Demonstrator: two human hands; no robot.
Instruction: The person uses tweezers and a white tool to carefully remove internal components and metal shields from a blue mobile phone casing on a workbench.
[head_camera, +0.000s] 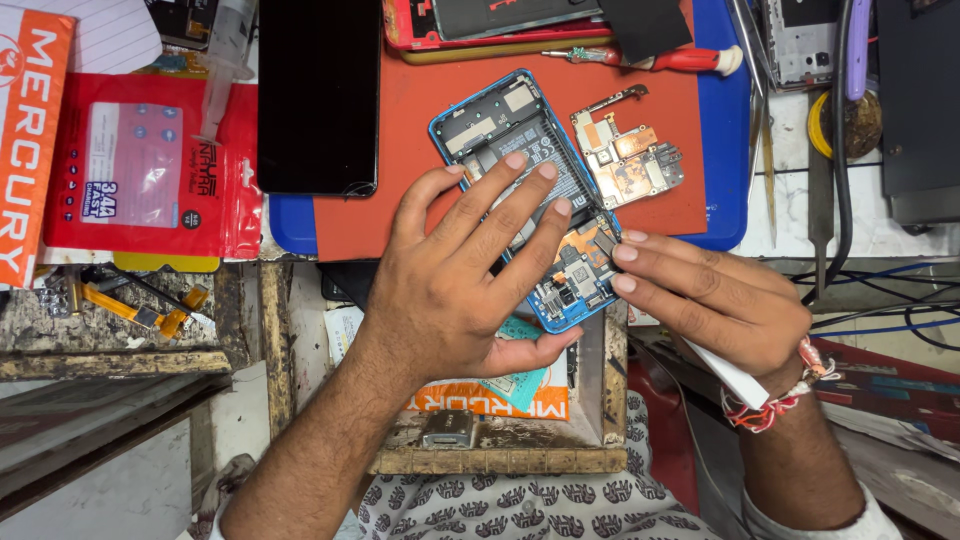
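opened blue-framed phone (520, 130) lies diagonally, long axis upper-left to lower-right, battery and boards exposed. left hand (460, 270) flat, fingers spread on it; right hand (710, 295) pinches a white tool (735, 380).

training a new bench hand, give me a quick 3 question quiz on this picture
1. True or false: the left hand lies flat on the opened blue-framed phone.
2. Which lies on the red mat just right of that phone? A) a loose circuit board B) a coin C) a battery pack
3. What sits at the mat's top edge, near the red phone frame?

Key
1. True.
2. A, the loose circuit board.
3. A red-handled screwdriver.

The right hand has its fingertips at the phone's lower part; what it pinches, if anything, is too small to tell.
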